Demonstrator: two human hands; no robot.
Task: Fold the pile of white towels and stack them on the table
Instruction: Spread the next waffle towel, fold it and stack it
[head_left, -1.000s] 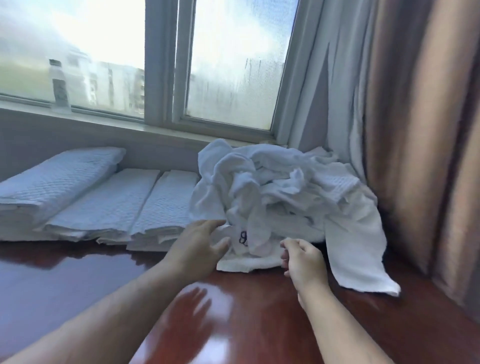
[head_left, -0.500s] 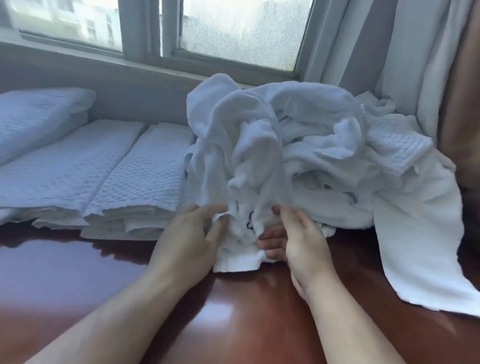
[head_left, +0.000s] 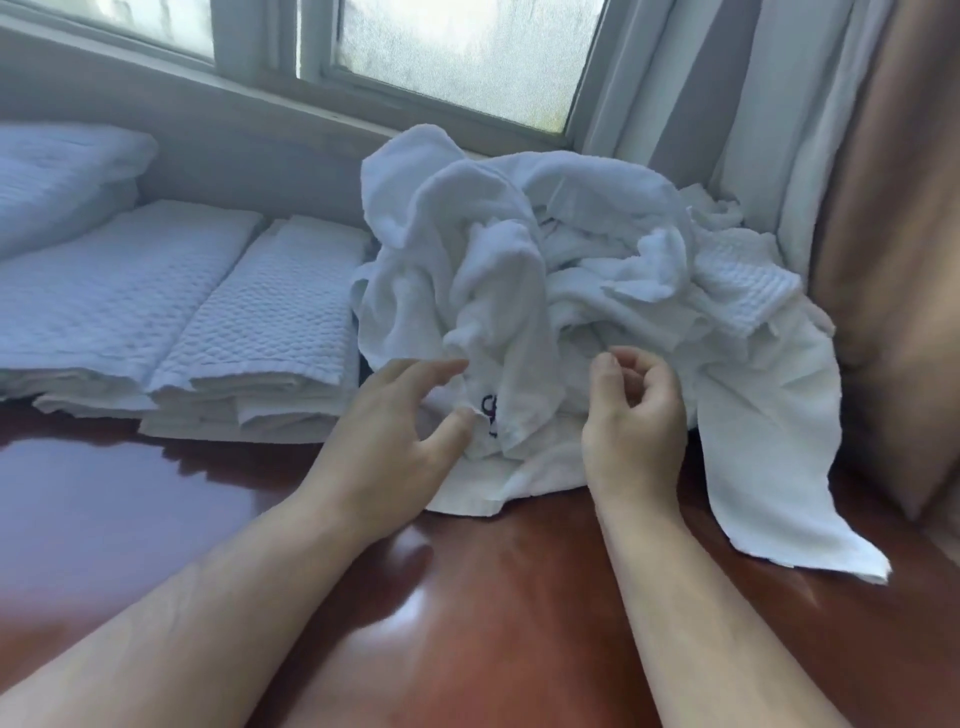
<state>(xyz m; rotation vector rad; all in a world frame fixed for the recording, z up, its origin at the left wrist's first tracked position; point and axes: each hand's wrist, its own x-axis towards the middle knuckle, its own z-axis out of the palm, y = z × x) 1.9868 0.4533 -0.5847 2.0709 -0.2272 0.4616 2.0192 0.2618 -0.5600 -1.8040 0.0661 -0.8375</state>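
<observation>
Towel pile (head_left: 545, 291), crumpled, no clear axis

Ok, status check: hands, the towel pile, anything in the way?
Left hand open, fingertips at pile's front edge. Right hand loosely curled, holding nothing. Crumpled towel pile unfolded; folded towels stacked left. Table in front unobstructed.

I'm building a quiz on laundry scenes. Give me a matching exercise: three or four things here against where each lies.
1. towel pile
2. folded towels
3. curtain
4. left hand

A. far right edge
B. left of the pile, in neat stacks
C. below the window, crumpled
D. at the pile's near edge, fingers spread

Pairs: 1-C, 2-B, 3-A, 4-D
</observation>
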